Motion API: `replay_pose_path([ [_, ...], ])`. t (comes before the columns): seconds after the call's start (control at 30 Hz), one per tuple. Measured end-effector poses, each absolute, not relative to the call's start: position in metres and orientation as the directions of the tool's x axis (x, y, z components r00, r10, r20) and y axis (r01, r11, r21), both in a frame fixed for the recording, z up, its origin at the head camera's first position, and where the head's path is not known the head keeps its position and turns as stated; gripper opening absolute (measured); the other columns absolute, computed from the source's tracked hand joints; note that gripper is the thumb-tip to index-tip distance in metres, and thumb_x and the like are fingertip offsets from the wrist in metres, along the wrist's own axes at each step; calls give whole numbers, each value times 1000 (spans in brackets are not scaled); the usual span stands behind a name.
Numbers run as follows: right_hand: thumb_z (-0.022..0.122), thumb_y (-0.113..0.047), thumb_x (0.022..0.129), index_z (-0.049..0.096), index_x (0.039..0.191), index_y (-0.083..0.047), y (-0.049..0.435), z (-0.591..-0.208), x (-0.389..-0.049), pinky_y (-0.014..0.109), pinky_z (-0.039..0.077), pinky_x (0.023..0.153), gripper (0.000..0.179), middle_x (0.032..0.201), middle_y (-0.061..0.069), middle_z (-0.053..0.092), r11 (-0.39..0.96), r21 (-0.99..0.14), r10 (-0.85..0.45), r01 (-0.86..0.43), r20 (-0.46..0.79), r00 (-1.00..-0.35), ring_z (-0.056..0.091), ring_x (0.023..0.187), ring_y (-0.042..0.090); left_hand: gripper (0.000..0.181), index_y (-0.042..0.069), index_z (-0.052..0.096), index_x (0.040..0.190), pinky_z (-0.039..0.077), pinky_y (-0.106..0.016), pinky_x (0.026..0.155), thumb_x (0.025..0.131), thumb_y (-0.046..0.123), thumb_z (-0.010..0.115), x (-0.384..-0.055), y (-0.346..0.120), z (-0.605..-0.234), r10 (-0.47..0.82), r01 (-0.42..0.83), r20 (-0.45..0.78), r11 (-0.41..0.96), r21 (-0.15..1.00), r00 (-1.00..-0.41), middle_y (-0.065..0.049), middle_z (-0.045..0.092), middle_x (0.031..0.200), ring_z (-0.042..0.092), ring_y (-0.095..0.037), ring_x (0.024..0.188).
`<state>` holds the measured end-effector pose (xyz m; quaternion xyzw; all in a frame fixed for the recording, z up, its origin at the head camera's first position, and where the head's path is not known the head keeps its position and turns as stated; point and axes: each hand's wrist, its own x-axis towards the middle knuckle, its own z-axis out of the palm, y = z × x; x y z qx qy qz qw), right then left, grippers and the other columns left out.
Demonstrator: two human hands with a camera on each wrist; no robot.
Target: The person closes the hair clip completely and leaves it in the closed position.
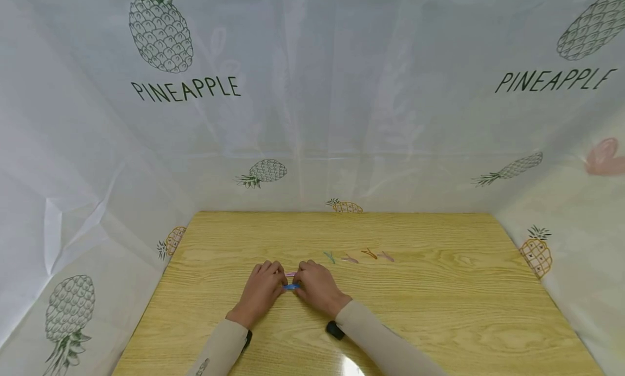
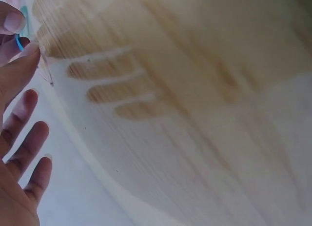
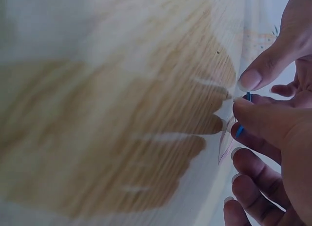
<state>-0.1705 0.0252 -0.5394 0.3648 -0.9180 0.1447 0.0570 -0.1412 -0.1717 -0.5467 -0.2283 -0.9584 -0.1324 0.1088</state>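
Between both hands is a slim blue strip (image 1: pixel 291 286), perhaps a hair clip; its exact kind is too small to tell. My left hand (image 1: pixel 263 286) pinches one end between thumb and index finger, its other fingers spread loosely in the left wrist view. On the opposite end, the thumb and index finger of my right hand (image 1: pixel 316 286) pinch the strip, only a short blue part (image 3: pixel 239 131) showing. Just beyond it a thin pink pointed loop (image 1: pixel 291 274) lies on the table, partly hidden by the hands.
Several small V-shaped pieces lie in a row right of and beyond the hands: a green one (image 1: pixel 330 257), a brown one (image 1: pixel 369 253) and pinkish ones (image 1: pixel 386 256). The wooden table (image 1: pixel 439 300) ends at a white pineapple-print curtain (image 1: pixel 312 121) behind and at both sides.
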Motion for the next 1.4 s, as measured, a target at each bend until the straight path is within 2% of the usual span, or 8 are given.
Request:
replay_pose_path([
  [0.43,83,-23,95,84,90,-18,17,-540,-174,19,49,67,7,82,-8,65,723,-181,-642,-667,182,-745,54,72,6,14,20,75,89,46,-39,85,86,19,89,-146,-175,-551,403,469,291,858,212,-868,3,61,106,53,-19,96],
  [0.63,83,-25,95,84,90,-20,15,-540,-173,20,51,67,7,82,-9,66,733,-118,-644,-669,193,-740,56,72,7,16,20,74,88,46,-38,83,85,18,90,-146,-177,-554,401,477,322,854,207,-858,4,60,104,53,-17,94],
  [0.83,83,-27,95,83,90,-21,14,-541,-172,23,53,69,8,84,-8,67,736,-105,-644,-668,192,-740,59,75,8,16,19,74,88,44,-38,81,85,18,90,-146,-177,-554,391,468,312,853,230,-866,4,59,102,52,-17,92],
  [1.1,84,-22,94,83,96,-15,24,-538,-170,24,54,71,7,88,-5,67,732,-166,-624,-661,228,-748,61,78,11,17,17,75,92,45,-40,84,84,16,90,-144,-172,-548,380,468,332,848,247,-864,3,60,103,54,-18,94],
  [1.4,88,-18,89,82,100,-10,55,-533,-171,32,60,77,15,92,0,67,751,-306,-492,-585,332,-805,66,83,17,20,15,76,99,47,-42,86,85,17,90,-148,-156,-535,373,481,379,841,246,-847,2,60,101,56,-21,95],
])
